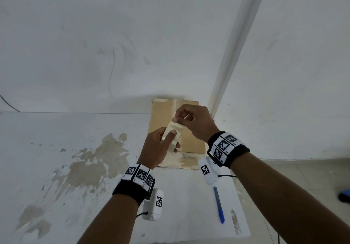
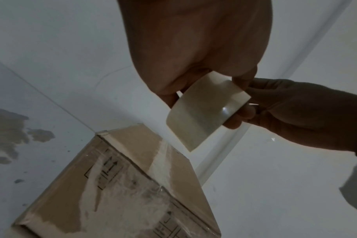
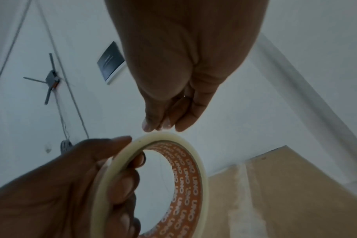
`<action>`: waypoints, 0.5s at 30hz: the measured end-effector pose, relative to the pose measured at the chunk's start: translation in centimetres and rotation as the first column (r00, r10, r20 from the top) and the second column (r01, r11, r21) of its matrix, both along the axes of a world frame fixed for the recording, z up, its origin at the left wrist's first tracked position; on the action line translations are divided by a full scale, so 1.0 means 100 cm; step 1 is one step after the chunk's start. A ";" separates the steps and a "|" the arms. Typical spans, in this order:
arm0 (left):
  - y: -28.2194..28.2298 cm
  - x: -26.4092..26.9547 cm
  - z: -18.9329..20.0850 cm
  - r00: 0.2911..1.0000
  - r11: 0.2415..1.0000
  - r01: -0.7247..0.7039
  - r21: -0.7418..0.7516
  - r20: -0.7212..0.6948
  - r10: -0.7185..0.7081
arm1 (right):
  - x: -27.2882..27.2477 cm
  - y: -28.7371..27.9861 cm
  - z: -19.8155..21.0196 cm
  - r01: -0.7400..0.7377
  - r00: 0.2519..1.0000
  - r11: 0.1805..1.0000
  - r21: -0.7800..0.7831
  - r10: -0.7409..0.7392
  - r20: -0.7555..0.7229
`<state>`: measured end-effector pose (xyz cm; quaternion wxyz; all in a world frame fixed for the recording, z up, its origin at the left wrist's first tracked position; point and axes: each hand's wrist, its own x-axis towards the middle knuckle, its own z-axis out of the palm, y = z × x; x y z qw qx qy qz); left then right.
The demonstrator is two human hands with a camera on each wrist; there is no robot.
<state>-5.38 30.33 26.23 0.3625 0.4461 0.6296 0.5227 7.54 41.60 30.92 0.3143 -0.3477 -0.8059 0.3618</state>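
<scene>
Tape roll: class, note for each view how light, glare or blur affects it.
Head view: dim, even light, tape roll small. Left wrist view: one glare spot on it, left hand backlit dark. Right wrist view: near rim soft, core lettering legible.

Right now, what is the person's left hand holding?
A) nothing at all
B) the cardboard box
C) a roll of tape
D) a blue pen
C: the left hand grips the roll of tape, fingers hooked through its core, above the cardboard box. The blue pen lies untouched on the table.
</scene>
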 end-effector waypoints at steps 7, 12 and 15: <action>0.015 -0.016 -0.007 0.992 0.995 -0.095 -0.020 -0.090 0.093 | -0.011 -0.011 0.012 -0.110 0.993 0.993 0.042 0.112 -0.044; 0.016 -0.012 -0.006 0.994 0.997 -0.071 -0.002 -0.086 0.071 | -0.009 -0.001 0.013 -0.056 0.995 0.998 -0.027 0.054 -0.085; 0.014 -0.008 -0.008 0.996 0.997 -0.075 -0.009 -0.051 0.074 | -0.011 0.002 0.015 -0.096 0.994 0.987 -0.130 0.087 -0.071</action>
